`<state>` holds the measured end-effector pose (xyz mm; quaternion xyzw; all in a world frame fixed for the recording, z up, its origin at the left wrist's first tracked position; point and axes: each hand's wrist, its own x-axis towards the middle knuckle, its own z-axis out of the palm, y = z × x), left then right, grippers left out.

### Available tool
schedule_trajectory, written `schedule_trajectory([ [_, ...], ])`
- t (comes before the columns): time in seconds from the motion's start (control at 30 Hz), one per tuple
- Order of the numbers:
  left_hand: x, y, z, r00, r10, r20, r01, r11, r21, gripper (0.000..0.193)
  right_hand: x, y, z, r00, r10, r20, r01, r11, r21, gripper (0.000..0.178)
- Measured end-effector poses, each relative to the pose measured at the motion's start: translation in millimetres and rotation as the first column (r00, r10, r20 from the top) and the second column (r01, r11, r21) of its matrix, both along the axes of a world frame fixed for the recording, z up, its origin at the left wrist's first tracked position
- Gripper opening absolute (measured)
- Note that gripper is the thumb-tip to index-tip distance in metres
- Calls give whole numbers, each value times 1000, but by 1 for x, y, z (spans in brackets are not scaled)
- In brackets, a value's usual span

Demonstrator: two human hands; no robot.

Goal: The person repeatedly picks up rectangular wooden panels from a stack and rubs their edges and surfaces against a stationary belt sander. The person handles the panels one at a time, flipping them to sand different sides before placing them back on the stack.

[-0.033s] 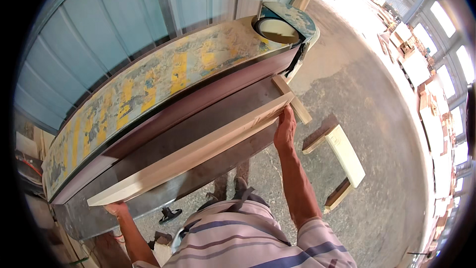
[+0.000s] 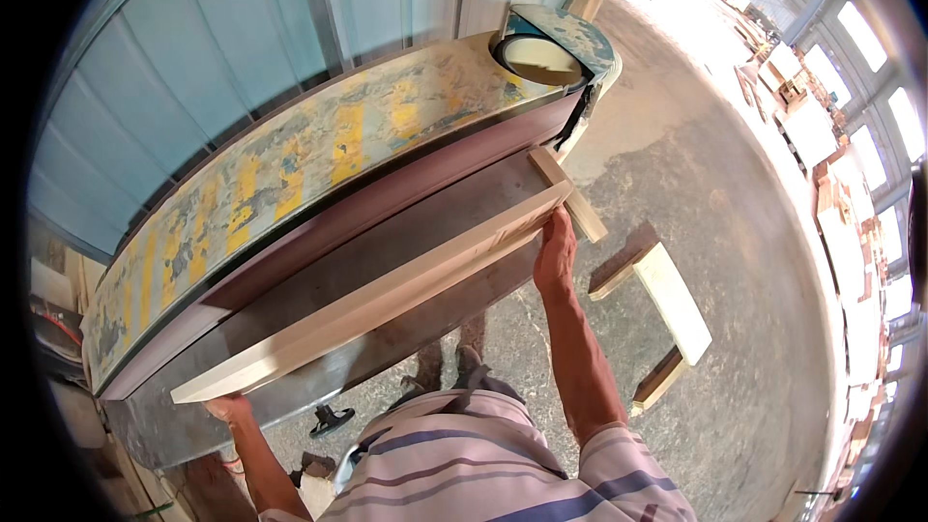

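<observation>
A workshop with a bare concrete floor and a pale corrugated metal wall across the upper left of the frame. A long belt sanding machine, its top worn yellow and grey, runs diagonally from lower left to upper centre. A low wooden bench stands on the floor at right of centre; stacked timber lines the right edge. A long pale wooden plank lies on edge along the machine's table. The right hand presses against the plank's right end, fingers extended. The left hand, lower left, grasps the plank's left end from beneath; its finger spread cannot be made out.
</observation>
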<state>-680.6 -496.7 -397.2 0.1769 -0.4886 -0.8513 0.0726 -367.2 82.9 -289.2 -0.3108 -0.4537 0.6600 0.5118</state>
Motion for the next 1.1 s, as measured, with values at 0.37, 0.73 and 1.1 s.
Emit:
schedule_trajectory([
  [0.37, 10, -1, 4, 990, 94, 109, -106, 989, 105, 44, 17, 27, -4, 994, 103, 17, -102, 993, -50, 45],
  [0.73, 37, 37, 48, 920, 277, 277, -237, 956, -171, 42, 3, 27, 53, 924, 137, 357, -140, 990, -18, 52],
  [1.1, 74, 51, 134, 989, 131, -64, -138, 982, -126, 71, 9, 25, 51, 946, 172, 273, -152, 984, -92, 55],
])
